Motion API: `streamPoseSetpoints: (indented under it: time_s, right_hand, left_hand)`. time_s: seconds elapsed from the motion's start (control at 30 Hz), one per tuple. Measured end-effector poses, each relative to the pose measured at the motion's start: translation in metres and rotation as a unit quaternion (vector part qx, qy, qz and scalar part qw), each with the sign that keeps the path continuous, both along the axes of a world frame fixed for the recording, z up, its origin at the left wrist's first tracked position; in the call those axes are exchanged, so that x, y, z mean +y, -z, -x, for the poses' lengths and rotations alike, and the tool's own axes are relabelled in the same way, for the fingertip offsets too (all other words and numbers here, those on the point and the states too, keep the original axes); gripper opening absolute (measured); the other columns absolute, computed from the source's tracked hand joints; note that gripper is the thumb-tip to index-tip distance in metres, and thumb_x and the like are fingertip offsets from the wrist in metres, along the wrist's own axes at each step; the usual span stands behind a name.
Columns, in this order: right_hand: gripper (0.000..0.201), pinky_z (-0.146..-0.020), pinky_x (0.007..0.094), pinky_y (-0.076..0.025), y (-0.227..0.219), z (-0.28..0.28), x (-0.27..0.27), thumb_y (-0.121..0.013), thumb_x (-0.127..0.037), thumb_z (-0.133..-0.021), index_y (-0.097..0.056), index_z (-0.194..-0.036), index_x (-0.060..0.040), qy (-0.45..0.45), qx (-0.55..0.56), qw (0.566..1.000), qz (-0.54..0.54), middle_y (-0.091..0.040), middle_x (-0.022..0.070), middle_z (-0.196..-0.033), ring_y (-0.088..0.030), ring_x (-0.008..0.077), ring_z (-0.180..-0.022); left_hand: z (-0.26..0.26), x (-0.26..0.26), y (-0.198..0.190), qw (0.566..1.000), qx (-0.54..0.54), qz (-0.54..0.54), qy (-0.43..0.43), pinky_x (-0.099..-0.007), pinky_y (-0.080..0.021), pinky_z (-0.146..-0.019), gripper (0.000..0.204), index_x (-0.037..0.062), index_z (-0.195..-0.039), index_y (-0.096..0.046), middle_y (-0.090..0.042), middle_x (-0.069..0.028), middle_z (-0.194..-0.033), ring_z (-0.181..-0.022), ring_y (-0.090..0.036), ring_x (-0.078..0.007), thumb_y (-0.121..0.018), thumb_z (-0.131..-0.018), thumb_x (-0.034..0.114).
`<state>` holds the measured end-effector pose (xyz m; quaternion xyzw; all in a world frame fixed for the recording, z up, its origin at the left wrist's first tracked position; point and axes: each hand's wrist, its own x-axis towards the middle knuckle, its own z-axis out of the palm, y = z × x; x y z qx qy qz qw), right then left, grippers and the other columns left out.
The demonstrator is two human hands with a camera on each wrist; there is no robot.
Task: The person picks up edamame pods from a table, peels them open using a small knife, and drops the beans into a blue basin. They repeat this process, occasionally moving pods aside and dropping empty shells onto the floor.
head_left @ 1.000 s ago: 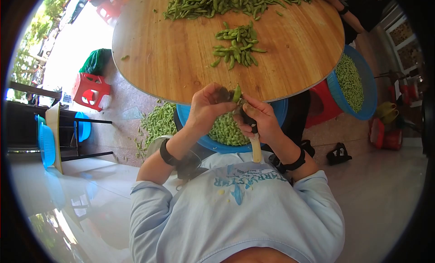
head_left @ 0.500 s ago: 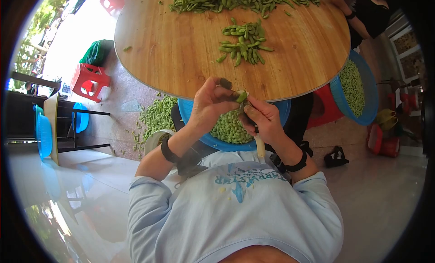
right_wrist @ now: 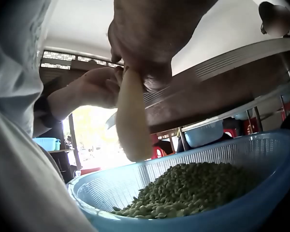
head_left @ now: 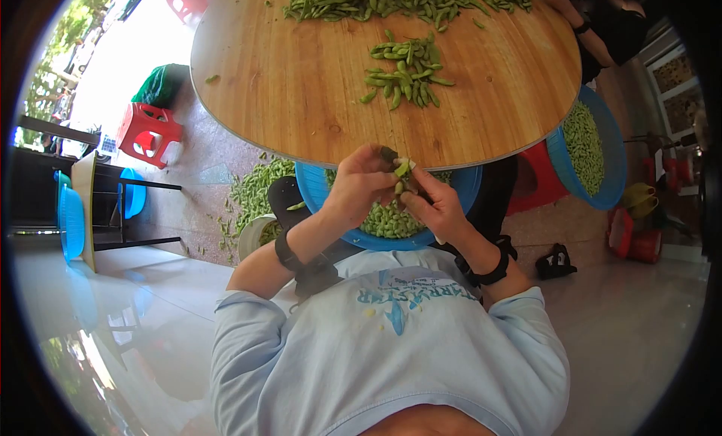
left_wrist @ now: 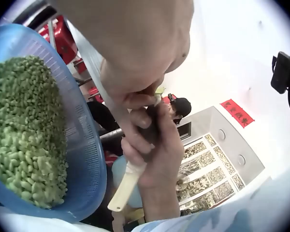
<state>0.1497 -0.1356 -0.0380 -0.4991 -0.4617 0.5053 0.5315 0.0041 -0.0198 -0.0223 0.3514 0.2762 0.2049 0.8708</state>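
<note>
Above the basket, my left hand (head_left: 361, 186) pinches a green edamame pod (head_left: 404, 170) between thumb and fingertips. A pale, lighter edge shows on the pod. My right hand (head_left: 440, 209) meets it from the other side, thumb and finger close to the pod. That hand also grips a tool with a cream-coloured handle (left_wrist: 126, 189), which sticks out below the fist; its working end is hidden among the fingers. Below the hands stands a blue mesh basket (right_wrist: 203, 222), holding a heap of shelled green beans (right_wrist: 193, 191).
On the round wooden table (head_left: 278, 83) lie a small pile of pods (head_left: 406, 71) and a larger heap (head_left: 368, 1) farther back. More pods (head_left: 259, 188) cover the floor at left, beside a pale bucket (head_left: 252, 237). Another blue basket (head_left: 605, 146) of beans stands at right.
The pod has tilted from upright and now shows a pale edge. My left hand has shifted slightly right toward the right hand. The cream handle has swung mostly out of sight in the head view.
</note>
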Motion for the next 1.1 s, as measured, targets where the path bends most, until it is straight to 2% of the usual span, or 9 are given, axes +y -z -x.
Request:
streamPoseSetpoints:
  time_s: [0.2,0.27,0.4,0.5,0.6,0.7,0.77,0.87,1.1]
  right_hand:
    - [0.038,-0.059,0.0231,-0.045,0.01,0.006,0.007,-0.062,-0.006,-0.087,-0.051,-0.122,0.0021,0.087,-0.021,0.996,-0.021,-0.059,0.0023,-0.079,-0.055,0.0079,-0.067]
    - [0.031,-0.055,0.0254,-0.044,0.0,-0.003,0.004,-0.063,-0.006,-0.085,-0.054,-0.114,0.001,0.062,-0.221,0.971,-0.07,-0.058,0.0062,-0.071,-0.056,0.0117,-0.06]
    - [0.028,-0.054,0.0281,-0.044,0.01,-0.015,-0.004,-0.065,-0.008,-0.085,-0.056,-0.11,0.0005,0.022,-0.268,0.96,-0.076,-0.058,0.0112,-0.068,-0.057,0.0169,-0.058]
    - [0.026,-0.054,0.029,-0.045,0.01,-0.013,-0.001,-0.064,-0.009,-0.086,-0.056,-0.108,0.0008,0.024,-0.257,0.963,-0.076,-0.059,0.0128,-0.071,-0.057,0.0191,-0.058]
    - [0.024,-0.055,0.0287,-0.045,0.005,-0.004,0.003,-0.062,-0.008,-0.087,-0.056,-0.108,0.0018,0.032,-0.218,0.972,-0.088,-0.058,0.0115,-0.07,-0.057,0.0179,-0.059]
    - [0.023,-0.056,0.0277,-0.045,-0.003,-0.005,0.003,-0.06,-0.007,-0.088,-0.055,-0.108,0.0026,0.013,-0.208,0.975,-0.074,-0.057,0.0103,-0.07,-0.056,0.0147,-0.059]
    - [0.023,-0.056,0.0263,-0.044,0.007,-0.009,0.0,-0.058,-0.007,-0.089,-0.055,-0.11,0.0029,0.033,-0.159,0.985,-0.052,-0.056,0.0073,-0.07,-0.053,0.0116,-0.06]
    - [0.023,-0.056,0.0239,-0.043,0.006,-0.015,-0.004,-0.055,-0.009,-0.092,-0.055,-0.111,0.0032,0.047,-0.093,0.994,-0.024,-0.057,0.0043,-0.07,-0.053,0.0094,-0.061]
    - [0.033,-0.048,0.0194,-0.037,-0.011,-0.017,-0.001,-0.042,-0.013,-0.098,-0.045,-0.128,0.0016,0.042,0.101,0.994,0.007,-0.053,0.0031,-0.074,-0.045,0.0057,-0.055]
  left_hand:
    - [0.003,-0.013,-0.001,0.981,0.069,-0.176,-0.051,-0.0275,-0.046,-0.054,0.025,-0.0002,-0.105,-0.054,-0.062,-0.0081,-0.087,-0.065,-0.058,-0.0148,-0.059,-0.082,-0.005]
    - [0.026,-0.003,-0.005,0.789,0.14,-0.592,-0.081,-0.0306,-0.048,-0.056,0.018,-0.0015,-0.098,-0.058,-0.061,-0.0102,-0.086,-0.064,-0.059,-0.0196,-0.058,-0.08,-0.005]
    - [0.091,0.023,-0.051,0.49,0.436,-0.755,0.002,-0.0412,-0.047,-0.073,0.018,0.0039,-0.093,-0.064,-0.058,-0.0118,-0.087,-0.087,-0.057,-0.0322,-0.059,-0.076,0.004]
    - [0.085,0.041,-0.062,0.483,0.391,-0.781,-0.062,-0.0413,-0.046,-0.075,0.014,0.0037,-0.092,-0.064,-0.058,-0.0131,-0.086,-0.085,-0.056,-0.0338,-0.06,-0.078,0.007]
    - [0.035,0.062,-0.055,0.605,0.291,-0.739,-0.055,-0.0416,-0.046,-0.074,0.013,0.0032,-0.093,-0.063,-0.056,-0.0153,-0.084,-0.085,-0.056,-0.0359,-0.058,-0.08,0.005]
    - [-0.01,0.09,-0.042,0.599,0.306,-0.74,-0.018,-0.0418,-0.047,-0.075,0.015,0.003,-0.093,-0.063,-0.057,-0.0151,-0.089,-0.086,-0.056,-0.0351,-0.056,-0.079,0.001]
    - [-0.027,0.112,-0.035,0.51,0.218,-0.828,0.086,-0.0421,-0.048,-0.074,0.022,0.0032,-0.101,-0.062,-0.056,-0.0152,-0.099,-0.089,-0.057,-0.0346,-0.06,-0.078,0.002]
    - [-0.031,0.139,-0.031,0.528,0.189,-0.809,0.178,-0.0421,-0.049,-0.077,0.025,0.0027,-0.101,-0.061,-0.054,-0.0149,-0.107,-0.091,-0.058,-0.0352,-0.06,-0.077,-0.001]
    - [-0.027,0.109,-0.021,0.518,0.139,-0.841,0.074,-0.0381,-0.049,-0.073,0.02,0.0032,-0.097,-0.063,-0.058,-0.0122,-0.095,-0.085,-0.06,-0.0298,-0.062,-0.077,0.005]
